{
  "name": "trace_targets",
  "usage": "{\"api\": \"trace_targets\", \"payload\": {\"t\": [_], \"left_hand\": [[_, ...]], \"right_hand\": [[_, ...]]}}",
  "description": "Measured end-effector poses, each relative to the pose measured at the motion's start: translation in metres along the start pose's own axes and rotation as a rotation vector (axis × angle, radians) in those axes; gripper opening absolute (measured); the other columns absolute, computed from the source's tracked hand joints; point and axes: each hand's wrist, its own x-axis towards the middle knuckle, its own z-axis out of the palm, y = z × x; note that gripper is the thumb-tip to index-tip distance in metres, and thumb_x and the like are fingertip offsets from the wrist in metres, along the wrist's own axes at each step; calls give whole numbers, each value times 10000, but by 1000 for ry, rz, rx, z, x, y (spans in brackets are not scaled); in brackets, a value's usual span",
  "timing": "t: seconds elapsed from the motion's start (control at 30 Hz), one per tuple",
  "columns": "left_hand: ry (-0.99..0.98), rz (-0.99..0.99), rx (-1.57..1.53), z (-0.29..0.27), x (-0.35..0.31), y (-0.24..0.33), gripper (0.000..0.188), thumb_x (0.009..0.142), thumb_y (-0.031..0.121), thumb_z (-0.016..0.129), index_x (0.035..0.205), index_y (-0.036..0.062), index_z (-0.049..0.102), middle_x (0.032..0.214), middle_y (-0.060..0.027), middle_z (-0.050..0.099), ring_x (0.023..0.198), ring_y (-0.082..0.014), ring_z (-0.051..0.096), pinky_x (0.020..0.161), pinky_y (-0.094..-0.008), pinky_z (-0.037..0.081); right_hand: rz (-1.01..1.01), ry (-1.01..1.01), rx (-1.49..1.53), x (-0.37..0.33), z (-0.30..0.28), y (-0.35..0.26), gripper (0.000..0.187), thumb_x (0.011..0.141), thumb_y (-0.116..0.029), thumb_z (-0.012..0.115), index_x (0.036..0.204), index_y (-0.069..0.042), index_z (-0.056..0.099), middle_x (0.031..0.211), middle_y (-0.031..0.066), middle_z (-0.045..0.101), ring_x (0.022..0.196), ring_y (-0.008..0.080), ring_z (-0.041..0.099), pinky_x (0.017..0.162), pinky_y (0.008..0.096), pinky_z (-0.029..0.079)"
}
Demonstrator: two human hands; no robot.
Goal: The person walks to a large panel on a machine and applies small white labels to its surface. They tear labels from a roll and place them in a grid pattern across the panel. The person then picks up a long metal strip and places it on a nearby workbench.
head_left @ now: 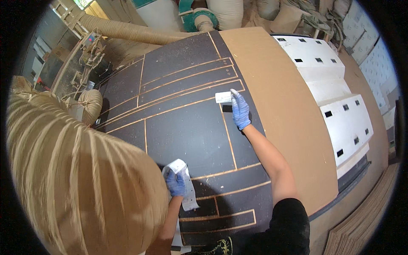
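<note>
Blue-gloved R hand (pixel 241 112), fingers pinching white rect. label (pixel 222 97), L hand (pixel 175 183), fingers gripping curled white strip (pixel 190 196), dk. grey grooved panel (pixel 187 140) below

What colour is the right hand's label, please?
The label is mainly white, seen best in the head view.

A huge ribbed beige hose (pixel 85 182) is bulging across the left foreground. A thinner ribbed hose (pixel 131 32) is running along the far side toward a green fitting (pixel 187 22), where a pale sack (pixel 226 12) is standing. At right, a white stepped panel (pixel 328 85) is showing dark slots; brown sheets (pixel 361 221) are lying stacked nearer.
</note>
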Motion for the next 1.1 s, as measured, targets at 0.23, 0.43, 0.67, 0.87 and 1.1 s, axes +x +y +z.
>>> {"api": "trace_targets", "payload": {"t": [0.23,0.43,0.67,0.87,1.1], "left_hand": [[40,64,130,0,-1,-25,357,846,301,505,1027,0,567,983,-144,591,920,-257,556,833,-362,401],[14,-15,10,2,4,-11,371,843,332,542,1013,4,574,970,-91,596,884,-201,566,789,-316,433],[-29,29,-11,-1,2,-6,278,836,201,572,1023,-4,564,972,-69,598,879,-173,572,769,-286,464],[-115,149,170,-8,7,14,277,843,202,548,1029,-2,559,975,-70,595,874,-183,571,773,-296,463],[-114,9,176,-9,-1,11,272,852,204,522,1032,4,556,987,-69,590,886,-185,566,787,-302,455]], "right_hand": [[-59,45,32,52,28,36,276,865,-129,445,1109,-42,541,1044,147,573,984,259,547,860,330,415],[-69,51,59,71,44,57,270,871,-121,446,1113,-44,540,1049,134,573,993,248,543,868,322,409],[-85,81,69,87,53,70,262,875,-136,452,1105,-55,548,1021,129,579,970,235,551,848,320,419],[-104,116,93,95,61,70,254,864,-165,474,1087,-77,559,984,127,592,945,244,557,822,328,431],[195,108,-295,118,73,81,297,797,-306,559,1069,-187,560,861,72,631,844,264,560,759,372,424]]}}
